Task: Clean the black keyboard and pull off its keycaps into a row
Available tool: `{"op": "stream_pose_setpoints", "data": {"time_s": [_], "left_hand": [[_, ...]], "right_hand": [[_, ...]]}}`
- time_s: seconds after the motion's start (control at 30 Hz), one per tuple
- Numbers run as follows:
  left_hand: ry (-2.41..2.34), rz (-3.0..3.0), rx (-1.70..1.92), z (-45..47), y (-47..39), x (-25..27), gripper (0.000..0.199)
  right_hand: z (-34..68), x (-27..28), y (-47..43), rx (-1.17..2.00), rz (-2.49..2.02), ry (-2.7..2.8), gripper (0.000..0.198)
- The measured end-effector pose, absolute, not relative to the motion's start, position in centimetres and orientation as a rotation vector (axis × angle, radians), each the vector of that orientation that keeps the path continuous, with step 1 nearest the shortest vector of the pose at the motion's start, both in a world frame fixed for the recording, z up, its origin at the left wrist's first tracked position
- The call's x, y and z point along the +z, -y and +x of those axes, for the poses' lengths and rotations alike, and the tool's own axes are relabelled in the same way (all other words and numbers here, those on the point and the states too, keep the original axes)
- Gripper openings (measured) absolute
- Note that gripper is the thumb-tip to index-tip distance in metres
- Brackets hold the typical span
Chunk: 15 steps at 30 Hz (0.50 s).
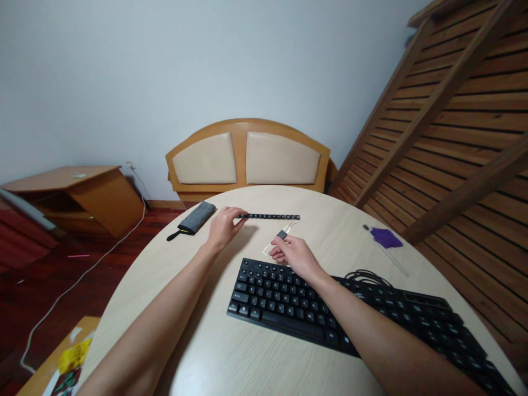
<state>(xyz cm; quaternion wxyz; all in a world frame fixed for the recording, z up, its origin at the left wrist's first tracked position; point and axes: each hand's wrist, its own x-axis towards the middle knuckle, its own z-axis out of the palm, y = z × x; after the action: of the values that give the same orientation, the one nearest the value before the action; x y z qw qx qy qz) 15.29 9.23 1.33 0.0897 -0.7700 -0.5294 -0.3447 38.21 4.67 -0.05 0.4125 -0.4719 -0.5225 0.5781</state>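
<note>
A row of black keycaps (272,216) lies in a straight line across the far middle of the table. At its left end, my left hand (223,226) has thumb and fingertips closed on a keycap; the fingers partly hide it. My right hand (296,254) grips a wire keycap puller (282,234) by its dark grey middle, its thin wire prongs sticking out on both sides. The puller is a little nearer to me than the row. Below my right hand, a black keyboard (280,291) lies at a slant, partly covered by my right forearm.
A grey pouch (198,217) with a black loop lies left of my left hand. On the right are a purple cloth (385,237) and a thin clear-handled brush (388,253). A black coiled cable (369,276) rests behind the keyboard. The round table (214,357) faces a padded headboard (247,126).
</note>
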Motion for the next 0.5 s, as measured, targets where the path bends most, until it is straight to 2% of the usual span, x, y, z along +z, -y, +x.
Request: {"op": "stream_pose_setpoints", "data": {"time_s": [0.23, 0.5], "left_hand": [[1.68, -2.205, -0.932, 13.0, -11.3, -1.5, 0.018], [1.733, -2.193, -0.852, 11.8, -12.4, -2.6, 0.016]], "right_hand": [[38.4, -0.7, -4.8, 1.443, -1.115, 1.373, 0.027], [38.3, -0.4, -4.6, 1.444, -1.13, 1.374, 0.023]]}}
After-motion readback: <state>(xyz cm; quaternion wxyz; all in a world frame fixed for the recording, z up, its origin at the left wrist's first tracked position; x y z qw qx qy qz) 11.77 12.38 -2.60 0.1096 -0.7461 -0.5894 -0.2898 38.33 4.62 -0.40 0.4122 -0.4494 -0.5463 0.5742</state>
